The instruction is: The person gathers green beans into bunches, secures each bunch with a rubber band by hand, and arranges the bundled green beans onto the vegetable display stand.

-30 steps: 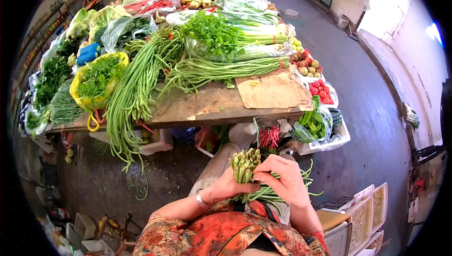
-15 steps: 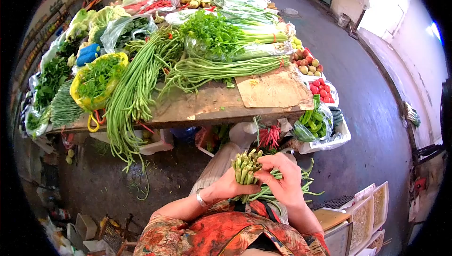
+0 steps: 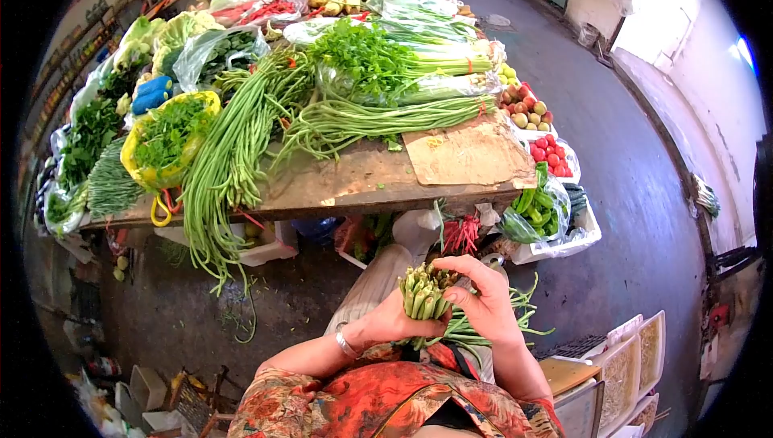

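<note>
We have a bunch of long beans point(image 3: 425, 295) in front of our tummy, just off the near edge of the table point(image 3: 346, 176). Our left hand point(image 3: 396, 317) is closed tight around it. Our right hand point(image 3: 485, 303) is part open, its fingers bent over the bean ends. We can't tell if it pinches one.

The beans are already in one bunch, ends up. Some ends poke higher than others, so we guess it is not all neat yet. We see no tie on the part that shows. More long beans point(image 3: 229, 148) lie loose on the table and hang over its near edge. A laid-out bundle point(image 3: 386, 122) near the right edge has a red tie at one end.

On the table's left side, a yellow bag point(image 3: 145, 176) holds green leaves. By the near right corner, a white box point(image 3: 564, 251) holds green peppers point(image 3: 538, 214) in a clear bag. Behind it, a white bag point(image 3: 573, 168) holds red round tomatoes point(image 3: 550, 153). The plastic tubs point(image 3: 659, 341) beside us hold pale bits, too small to name.
</note>
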`<state>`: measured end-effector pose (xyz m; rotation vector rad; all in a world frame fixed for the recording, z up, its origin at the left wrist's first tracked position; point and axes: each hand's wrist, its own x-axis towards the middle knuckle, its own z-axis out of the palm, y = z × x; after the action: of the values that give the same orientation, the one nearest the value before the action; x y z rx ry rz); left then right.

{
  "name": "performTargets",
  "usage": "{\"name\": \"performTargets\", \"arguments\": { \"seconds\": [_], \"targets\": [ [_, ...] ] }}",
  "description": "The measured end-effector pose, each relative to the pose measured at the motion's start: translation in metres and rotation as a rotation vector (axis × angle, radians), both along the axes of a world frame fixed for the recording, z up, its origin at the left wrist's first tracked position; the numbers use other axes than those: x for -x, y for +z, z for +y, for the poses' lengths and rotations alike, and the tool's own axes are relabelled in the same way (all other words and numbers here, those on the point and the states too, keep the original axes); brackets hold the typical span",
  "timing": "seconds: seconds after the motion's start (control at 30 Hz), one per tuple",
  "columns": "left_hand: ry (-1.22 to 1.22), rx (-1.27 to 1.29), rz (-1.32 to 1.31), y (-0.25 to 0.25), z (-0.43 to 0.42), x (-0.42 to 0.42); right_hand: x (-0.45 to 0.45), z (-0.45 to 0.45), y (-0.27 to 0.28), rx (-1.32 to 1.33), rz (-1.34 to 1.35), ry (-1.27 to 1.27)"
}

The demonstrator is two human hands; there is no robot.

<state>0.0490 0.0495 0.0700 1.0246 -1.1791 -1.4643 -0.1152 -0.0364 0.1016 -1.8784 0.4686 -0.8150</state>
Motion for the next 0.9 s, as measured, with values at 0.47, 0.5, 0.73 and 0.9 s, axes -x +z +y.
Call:
{"name": "performTargets", "arguments": {
  "seconds": [0.47,0.5,0.73,0.9],
  "targets": [
    [0.054,0.142,-0.119,-0.037,-0.007,0.002,-0.001,0.01,-0.026,-0.269,-0.206,0.039],
    [0.081,0.165,-0.036,-0.042,-0.009,0.004,-0.001,0.012,-0.028,-0.26,-0.177,0.017],
    [-0.009,0.085,-0.107,-0.015,-0.007,0.0,0.001,0.014,-0.033,-0.41,-0.259,-0.001],
    [0.034,0.11,-0.107,-0.007,-0.002,0.001,0.003,0.014,-0.039,-0.483,-0.268,0.004]
  ]
}}
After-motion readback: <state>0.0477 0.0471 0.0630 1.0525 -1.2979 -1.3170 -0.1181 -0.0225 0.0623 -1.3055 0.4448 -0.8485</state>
